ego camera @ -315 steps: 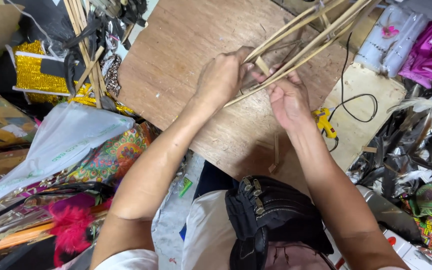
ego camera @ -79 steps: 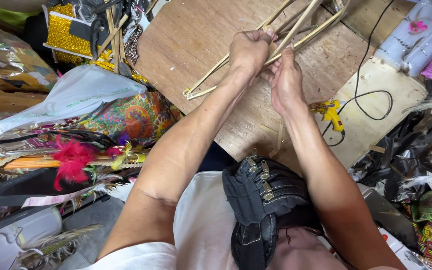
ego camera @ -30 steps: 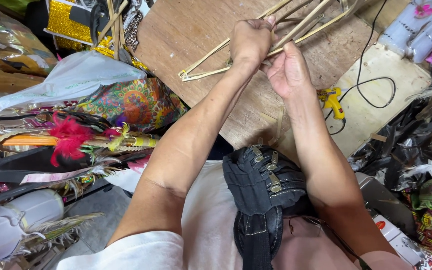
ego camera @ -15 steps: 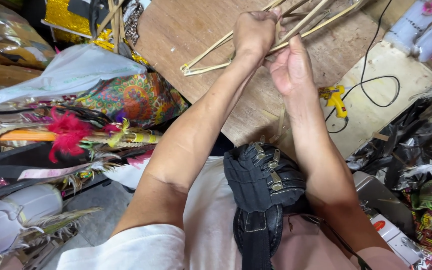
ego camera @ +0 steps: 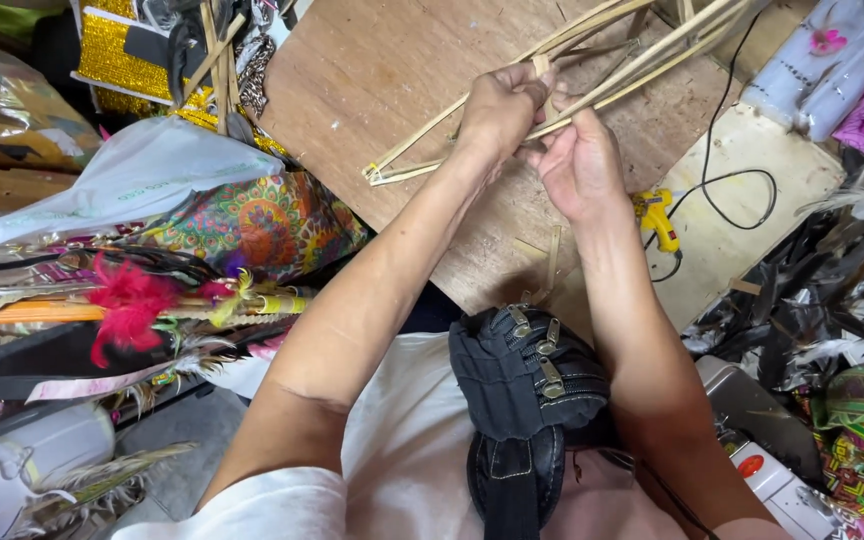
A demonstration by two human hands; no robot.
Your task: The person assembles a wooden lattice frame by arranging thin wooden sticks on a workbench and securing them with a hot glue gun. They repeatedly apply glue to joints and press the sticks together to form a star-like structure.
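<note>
My left hand (ego camera: 497,105) is clenched around the frame of thin, pale bamboo strips (ego camera: 592,85), held above the brown wooden board (ego camera: 372,70); my right hand (ego camera: 577,165) pinches the strips just beside it. They look light, springy and easily split — best gripped near the crossing, not the tips. Compared with half a second ago, the frame sits about the same — the grip is unchanged.

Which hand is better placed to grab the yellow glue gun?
Right, probably. The right hand is at the bamboo strips, and the yellow glue gun lies on the board just beside its wrist. The left hand grips the strips farther from the gun.
</note>
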